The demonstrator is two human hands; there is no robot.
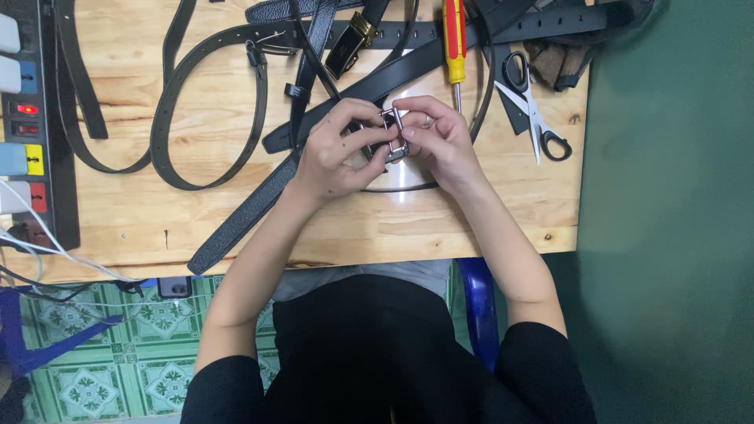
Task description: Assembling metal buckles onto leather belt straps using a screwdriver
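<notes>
A silver metal belt buckle sits between both hands above the wooden table. My left hand pinches the buckle's left side, where a black belt strap joins it and runs down to the lower left. My right hand grips the buckle's right edge with fingertips on its frame; a ring shows on one finger. Part of the buckle is hidden by the fingers.
Several black belts lie looped across the table's back. A red-and-yellow screwdriver and black-handled scissors lie at the back right. A power strip with plugs lines the left edge. A blue stool stands below.
</notes>
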